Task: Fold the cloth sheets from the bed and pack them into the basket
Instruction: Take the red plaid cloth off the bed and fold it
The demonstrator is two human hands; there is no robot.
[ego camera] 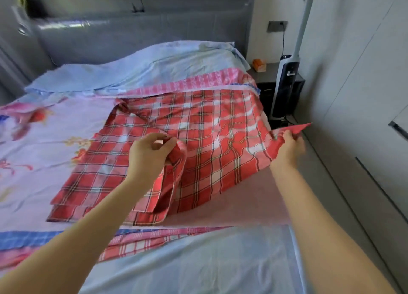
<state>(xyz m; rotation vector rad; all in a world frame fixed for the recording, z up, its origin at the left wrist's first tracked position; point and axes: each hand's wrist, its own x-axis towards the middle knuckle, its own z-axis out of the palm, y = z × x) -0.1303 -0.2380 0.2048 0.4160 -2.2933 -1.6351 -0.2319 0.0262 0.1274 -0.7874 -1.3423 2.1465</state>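
A red plaid cloth sheet lies partly spread across the middle of the bed. My left hand grips a bunched fold of its near edge, lifted off the bed. My right hand pinches its right corner, held up past the bed's right edge. Beneath it lie a plain pink sheet, a pink checked sheet, a floral lilac sheet at the left and a light blue sheet at the head. No basket is in view.
A grey padded headboard stands at the back. To the bed's right are a dark nightstand with an orange box, an upright vacuum and grey wardrobe doors. Another light blue sheet covers the near bed.
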